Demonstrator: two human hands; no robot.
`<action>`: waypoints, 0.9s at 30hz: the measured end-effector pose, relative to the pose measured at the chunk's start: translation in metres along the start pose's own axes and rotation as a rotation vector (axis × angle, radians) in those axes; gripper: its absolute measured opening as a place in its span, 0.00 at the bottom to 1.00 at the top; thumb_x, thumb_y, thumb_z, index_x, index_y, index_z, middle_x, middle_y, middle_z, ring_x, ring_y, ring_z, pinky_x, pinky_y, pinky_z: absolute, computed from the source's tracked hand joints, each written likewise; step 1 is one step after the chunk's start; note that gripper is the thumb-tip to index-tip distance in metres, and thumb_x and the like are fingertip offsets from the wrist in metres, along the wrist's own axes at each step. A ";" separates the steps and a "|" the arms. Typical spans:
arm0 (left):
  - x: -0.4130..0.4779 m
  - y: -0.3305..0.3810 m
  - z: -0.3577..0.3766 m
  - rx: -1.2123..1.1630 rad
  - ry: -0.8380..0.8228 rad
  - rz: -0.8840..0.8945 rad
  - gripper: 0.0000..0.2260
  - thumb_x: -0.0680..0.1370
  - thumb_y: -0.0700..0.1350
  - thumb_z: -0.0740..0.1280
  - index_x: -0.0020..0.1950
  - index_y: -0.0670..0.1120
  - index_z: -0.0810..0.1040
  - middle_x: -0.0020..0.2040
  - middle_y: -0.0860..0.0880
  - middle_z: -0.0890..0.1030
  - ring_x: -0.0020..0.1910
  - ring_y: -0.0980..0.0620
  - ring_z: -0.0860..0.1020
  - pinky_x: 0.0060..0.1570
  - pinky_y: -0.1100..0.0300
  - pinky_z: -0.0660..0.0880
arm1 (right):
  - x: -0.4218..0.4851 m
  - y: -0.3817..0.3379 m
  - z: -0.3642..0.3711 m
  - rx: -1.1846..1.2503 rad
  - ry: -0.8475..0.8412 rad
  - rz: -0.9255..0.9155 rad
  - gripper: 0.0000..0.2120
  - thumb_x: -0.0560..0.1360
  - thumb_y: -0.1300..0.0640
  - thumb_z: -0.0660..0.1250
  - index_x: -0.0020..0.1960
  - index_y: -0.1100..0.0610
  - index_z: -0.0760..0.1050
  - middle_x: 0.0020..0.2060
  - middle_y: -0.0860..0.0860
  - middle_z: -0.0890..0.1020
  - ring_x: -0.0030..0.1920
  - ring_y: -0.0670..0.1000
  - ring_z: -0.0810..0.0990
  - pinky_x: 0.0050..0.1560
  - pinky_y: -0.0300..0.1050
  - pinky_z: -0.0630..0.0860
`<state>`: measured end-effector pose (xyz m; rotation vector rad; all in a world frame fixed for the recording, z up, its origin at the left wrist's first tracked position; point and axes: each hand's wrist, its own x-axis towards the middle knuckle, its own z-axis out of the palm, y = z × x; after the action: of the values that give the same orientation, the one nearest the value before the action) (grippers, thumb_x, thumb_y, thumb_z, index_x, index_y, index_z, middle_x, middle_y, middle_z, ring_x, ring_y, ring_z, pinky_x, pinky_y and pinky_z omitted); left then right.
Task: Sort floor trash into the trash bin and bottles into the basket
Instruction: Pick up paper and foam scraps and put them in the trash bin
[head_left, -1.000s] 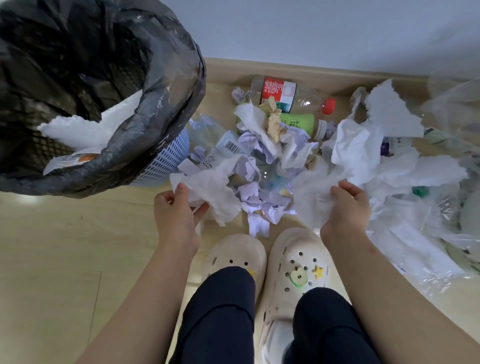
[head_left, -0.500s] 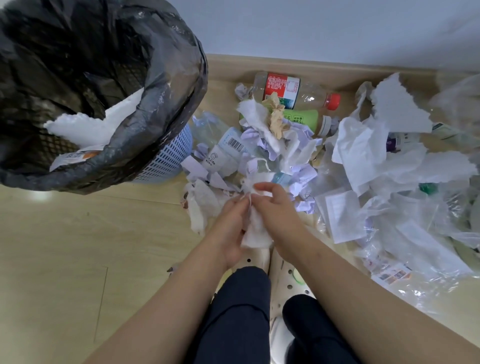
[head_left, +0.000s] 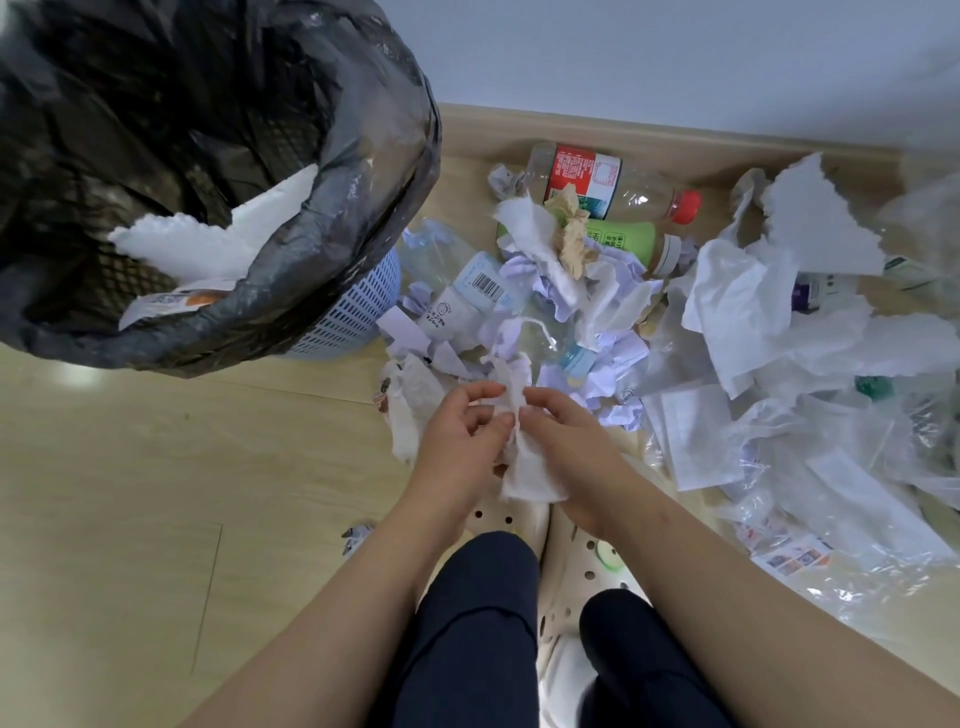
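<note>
**Grip.** Left hand (head_left: 457, 434) and right hand (head_left: 569, 436) meet above the feet. Each has its fingers curled and pinches, between thumb and fingertips, a crumpled white tissue-paper wad (head_left: 524, 470). The soft, dimpled wad hangs between the two palms, its frayed top standing above the fingertips.

**Directly beneath the grip.** A pair of cream perforated foam clogs (head_left: 582, 566) and dark navy trouser legs (head_left: 478, 623).

**Just beyond the grip.** A floor heap of crumpled lilac-white paper scraps (head_left: 608, 374), with a crushed clear plastic bottle bearing a barcode label (head_left: 478, 291) lying on its side in it.

**Farther beyond, by the skirting board.** A clear plastic bottle with red label and red cap (head_left: 613, 182) and a green-sleeved bottle with white cap (head_left: 631, 239). Both lie flat, partly covered by tissue.

**Right of the grip.** Torn white paper sheets (head_left: 737, 296) and glossy transparent plastic bags (head_left: 857, 467).

**Up and left of the grip.** A pale blue lattice plastic trash bin (head_left: 353, 312), lined with a wrinkled black plastic bag (head_left: 363, 208) and holding white embossed tissue.

**Under all.** Pale wood-grain plank floor (head_left: 130, 493).
</note>
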<state>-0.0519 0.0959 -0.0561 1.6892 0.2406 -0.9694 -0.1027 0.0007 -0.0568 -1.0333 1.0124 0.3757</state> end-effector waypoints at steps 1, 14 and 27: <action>0.000 -0.001 -0.001 0.069 0.020 0.037 0.11 0.78 0.38 0.63 0.48 0.55 0.73 0.41 0.53 0.79 0.38 0.58 0.77 0.37 0.70 0.74 | 0.002 0.002 0.001 -0.051 0.058 -0.033 0.09 0.78 0.59 0.61 0.45 0.45 0.73 0.46 0.51 0.79 0.46 0.52 0.78 0.51 0.47 0.75; 0.057 -0.019 -0.031 0.081 0.607 -0.165 0.15 0.77 0.39 0.64 0.64 0.45 0.72 0.56 0.47 0.76 0.55 0.47 0.76 0.51 0.58 0.71 | 0.005 0.001 -0.015 -0.027 0.499 -0.057 0.07 0.77 0.62 0.61 0.51 0.51 0.72 0.37 0.46 0.74 0.31 0.45 0.70 0.32 0.35 0.68; 0.007 0.064 -0.044 -0.371 0.446 0.171 0.07 0.79 0.39 0.63 0.45 0.49 0.78 0.45 0.51 0.81 0.46 0.52 0.79 0.51 0.53 0.75 | -0.002 -0.035 -0.023 0.279 0.691 -0.254 0.12 0.74 0.67 0.59 0.39 0.50 0.69 0.31 0.47 0.70 0.26 0.45 0.65 0.23 0.32 0.64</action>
<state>0.0118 0.1088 -0.0129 1.5308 0.5273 -0.3816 -0.0912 -0.0361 -0.0398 -1.0369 1.4728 -0.3553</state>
